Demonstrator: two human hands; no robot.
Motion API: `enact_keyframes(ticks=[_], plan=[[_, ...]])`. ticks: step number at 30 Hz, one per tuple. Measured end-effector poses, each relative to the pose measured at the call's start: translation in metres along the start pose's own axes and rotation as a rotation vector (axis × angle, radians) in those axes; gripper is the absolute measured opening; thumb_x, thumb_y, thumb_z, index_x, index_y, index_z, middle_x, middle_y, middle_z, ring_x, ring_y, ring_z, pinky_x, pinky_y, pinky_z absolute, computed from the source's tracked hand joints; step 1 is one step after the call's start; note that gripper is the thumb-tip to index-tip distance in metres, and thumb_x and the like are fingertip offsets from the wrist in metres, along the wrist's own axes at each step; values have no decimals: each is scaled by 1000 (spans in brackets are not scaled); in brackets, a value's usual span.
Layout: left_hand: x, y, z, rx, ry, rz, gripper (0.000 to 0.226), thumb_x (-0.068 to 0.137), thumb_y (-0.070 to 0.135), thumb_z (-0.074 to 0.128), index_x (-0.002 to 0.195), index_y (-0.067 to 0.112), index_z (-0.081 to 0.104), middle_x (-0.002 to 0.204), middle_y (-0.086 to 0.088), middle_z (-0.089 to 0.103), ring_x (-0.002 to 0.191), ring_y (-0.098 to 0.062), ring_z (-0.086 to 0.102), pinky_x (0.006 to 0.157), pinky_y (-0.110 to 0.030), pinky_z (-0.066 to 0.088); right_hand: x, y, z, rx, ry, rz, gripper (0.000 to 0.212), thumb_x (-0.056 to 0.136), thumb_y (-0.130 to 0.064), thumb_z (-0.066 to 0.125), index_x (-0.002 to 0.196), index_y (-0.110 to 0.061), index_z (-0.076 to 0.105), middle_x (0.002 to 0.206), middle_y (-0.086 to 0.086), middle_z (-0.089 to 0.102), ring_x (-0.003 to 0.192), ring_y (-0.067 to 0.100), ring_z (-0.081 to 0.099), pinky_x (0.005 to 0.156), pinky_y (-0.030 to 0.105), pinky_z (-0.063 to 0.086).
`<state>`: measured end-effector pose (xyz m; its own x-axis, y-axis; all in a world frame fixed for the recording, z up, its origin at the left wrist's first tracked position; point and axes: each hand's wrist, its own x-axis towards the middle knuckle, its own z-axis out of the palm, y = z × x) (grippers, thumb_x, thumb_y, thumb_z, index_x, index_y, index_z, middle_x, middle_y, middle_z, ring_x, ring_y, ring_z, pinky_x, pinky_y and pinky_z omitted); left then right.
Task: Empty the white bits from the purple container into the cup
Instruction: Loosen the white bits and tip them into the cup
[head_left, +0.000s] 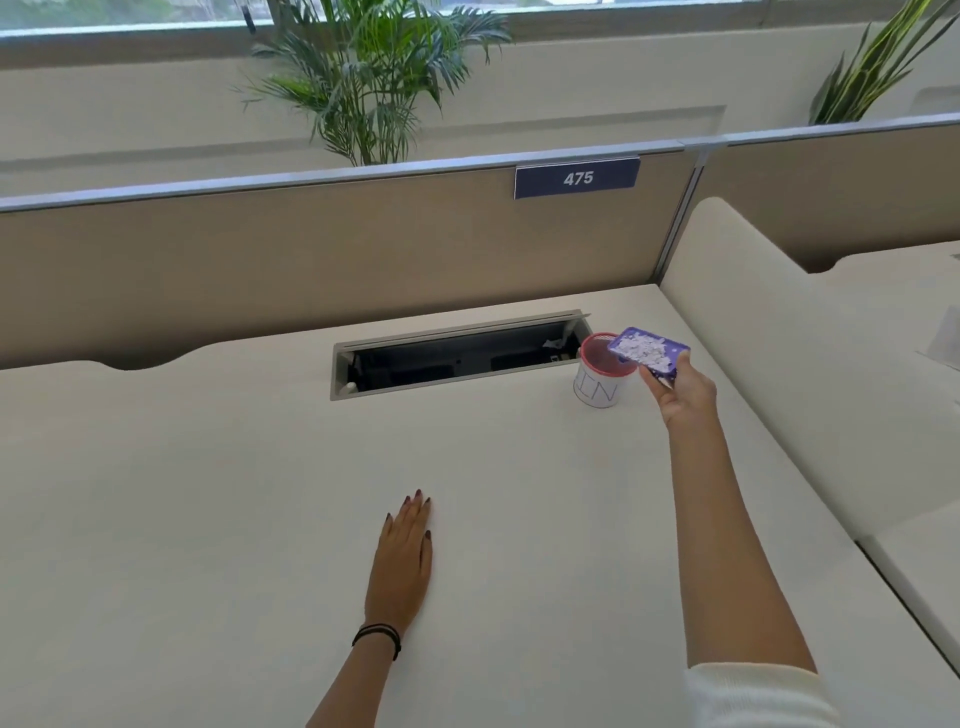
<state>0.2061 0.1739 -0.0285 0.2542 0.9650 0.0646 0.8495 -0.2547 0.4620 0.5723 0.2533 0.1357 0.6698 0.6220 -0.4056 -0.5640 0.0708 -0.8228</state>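
A flat purple container (670, 345) full of white bits (644, 349) is held in my right hand (683, 392), tilted so its left corner hangs over the cup's rim. The cup (597, 387) is white with a red rim and black lettering; it stands on the white desk beside the cable opening. Its inside looks dark red, and I cannot tell whether any bits lie in it. My left hand (402, 558) rests flat on the desk, palm down, fingers together, holding nothing, well to the near left of the cup.
An open cable tray slot (457, 358) is cut into the desk just left of the cup. A beige partition (311, 260) with a "475" sign (576, 178) closes the far side. A white divider (779, 364) rises on the right. Plants stand behind.
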Motion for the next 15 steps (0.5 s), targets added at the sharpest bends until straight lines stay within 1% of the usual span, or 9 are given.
enact_keyframes(ticks=[2,3,5,6,7,9,11,14,15], plan=[[3,-2,0,7,3,0,49,100,13,34,148,16,27,156,8,19,145,-8,15,113,-11,-13,8,-1,6,-45,40,-5,27,96,-19,49,108,4,53,126,24,56,97,29,57,84,40,54],[4,-3,0,9,1,-1,49,100,14,34,148,16,27,156,7,20,145,-7,14,114,-13,-11,10,0,9,-72,52,-9,25,96,-19,50,106,4,54,123,24,57,98,30,58,83,40,54],[8,-5,0,23,-6,1,49,100,15,33,149,17,25,157,6,20,145,-7,14,119,-21,-3,14,1,16,-107,65,-24,19,95,-17,51,90,1,54,114,24,59,103,33,59,83,42,54],[9,-6,0,28,-13,0,49,100,15,32,149,17,25,157,6,20,145,-7,14,120,-25,2,16,1,18,-127,72,-35,20,95,-17,51,86,0,53,110,23,59,105,34,59,84,42,54],[11,-7,1,29,-19,-2,49,100,15,32,149,17,25,157,5,20,145,-8,14,121,-29,5,18,2,20,-150,80,-46,21,95,-18,51,86,1,53,106,22,59,106,35,60,84,42,54],[13,-9,0,28,-27,-1,49,100,16,32,149,17,25,157,5,20,145,-7,14,121,-31,7,21,4,23,-199,91,-70,24,94,-19,52,97,5,55,107,23,60,103,35,61,87,44,55],[16,-11,0,30,-26,-4,49,100,16,33,149,17,25,157,5,20,145,-7,14,121,-31,6,23,6,24,-264,111,-90,33,93,-20,54,109,9,55,116,27,61,101,35,63,85,43,56],[20,-12,0,47,-22,-4,50,100,16,34,149,17,24,157,5,20,145,-7,13,121,-32,6,23,5,27,-349,112,-131,33,92,-18,57,112,9,55,119,26,61,90,29,62,78,40,57],[21,-12,0,47,-21,-6,50,100,17,34,149,17,24,157,6,19,145,-7,13,121,-33,6,22,4,28,-375,107,-147,33,91,-17,57,111,9,56,119,26,61,89,28,61,77,40,56]])
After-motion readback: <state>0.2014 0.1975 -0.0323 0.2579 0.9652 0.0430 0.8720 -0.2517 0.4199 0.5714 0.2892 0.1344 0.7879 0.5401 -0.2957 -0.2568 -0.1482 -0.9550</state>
